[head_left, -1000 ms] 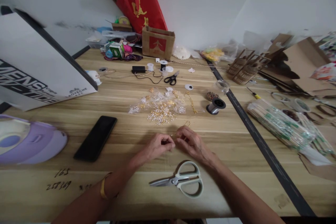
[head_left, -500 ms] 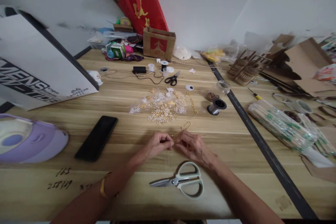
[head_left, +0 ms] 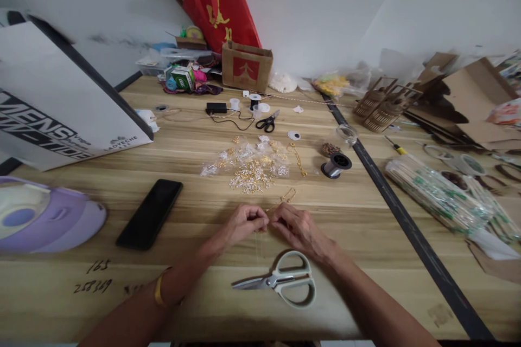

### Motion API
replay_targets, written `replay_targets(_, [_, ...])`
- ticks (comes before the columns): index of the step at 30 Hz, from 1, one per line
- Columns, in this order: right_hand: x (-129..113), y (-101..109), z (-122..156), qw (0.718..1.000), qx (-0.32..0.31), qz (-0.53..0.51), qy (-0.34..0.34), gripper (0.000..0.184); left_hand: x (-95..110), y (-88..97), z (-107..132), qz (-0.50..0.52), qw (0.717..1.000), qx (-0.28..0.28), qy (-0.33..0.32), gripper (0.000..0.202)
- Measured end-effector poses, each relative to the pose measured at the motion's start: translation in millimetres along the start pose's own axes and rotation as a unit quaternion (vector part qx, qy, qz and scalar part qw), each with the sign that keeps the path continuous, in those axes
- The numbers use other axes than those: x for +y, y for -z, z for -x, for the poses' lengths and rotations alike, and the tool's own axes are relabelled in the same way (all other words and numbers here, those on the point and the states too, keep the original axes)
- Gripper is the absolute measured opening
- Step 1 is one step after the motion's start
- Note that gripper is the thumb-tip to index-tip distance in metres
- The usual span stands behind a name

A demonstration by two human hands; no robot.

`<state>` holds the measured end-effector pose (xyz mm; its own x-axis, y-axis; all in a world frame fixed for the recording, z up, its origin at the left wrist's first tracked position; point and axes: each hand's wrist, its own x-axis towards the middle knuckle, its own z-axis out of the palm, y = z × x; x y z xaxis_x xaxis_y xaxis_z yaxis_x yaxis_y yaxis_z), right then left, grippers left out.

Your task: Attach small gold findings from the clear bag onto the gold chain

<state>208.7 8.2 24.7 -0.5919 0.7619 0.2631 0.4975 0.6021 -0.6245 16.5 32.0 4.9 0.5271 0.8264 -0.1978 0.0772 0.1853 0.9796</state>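
Note:
My left hand (head_left: pixel 245 223) and my right hand (head_left: pixel 296 227) rest close together on the wooden table (head_left: pixel 195 168), fingertips pinched and nearly touching. Between them they hold a thin gold chain (head_left: pixel 285 198) whose free end trails away over the table past my right fingers. Just beyond lies a heap of small gold and silver jewellery parts in clear bags (head_left: pixel 250 165). Grey-handled scissors (head_left: pixel 285 280) lie near my right wrist. A yellow band sits on my left wrist (head_left: pixel 159 289).
A black phone (head_left: pixel 150 213) lies to the left, a purple-and-white object (head_left: pixel 40 220) further left, a large white bag (head_left: pixel 57 103) behind. A wire spool (head_left: pixel 335 164), black scissors (head_left: pixel 266 122), a red bag (head_left: pixel 222 5) and a packet of sticks (head_left: pixel 439 195) stand around.
Both hands have shifted slightly nearer to me while keeping their pinch on the chain. Nothing else on the table has moved.

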Motion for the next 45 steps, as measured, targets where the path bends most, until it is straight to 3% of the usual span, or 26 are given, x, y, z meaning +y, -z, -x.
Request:
replay_targets(11, [0,-13,3,0.999,0.005,0.006,0.032,0.011,-2,1.7,-1,0.036,0.999,0.022,0.026,0.023])
replay_targets(28, [-1,-11,2,0.999,0.003,-0.010,0.032,0.013,-2,5.0,-2,0.058,0.997,0.035,0.042,0.021])
replay_targets(30, [-1,-9,2,0.999,0.018,-0.025,0.030,0.012,-2,4.9,-1,0.052,0.997,0.036,0.032,0.022])
replay_targets(36, [3,-3,1,0.988,0.142,-0.057,0.019,0.023,3,2.1,2,-0.012,0.999,0.031,-0.001,0.014])
replay_targets(41, [4,-6,1,0.993,0.108,-0.054,0.015,0.026,2,-0.6,3,-0.060,0.997,0.036,-0.028,0.008])
replay_targets(45, [4,-8,1,0.994,0.072,-0.060,-0.052,0.021,-1,-3.5,4,-0.110,0.990,0.051,-0.071,0.005])
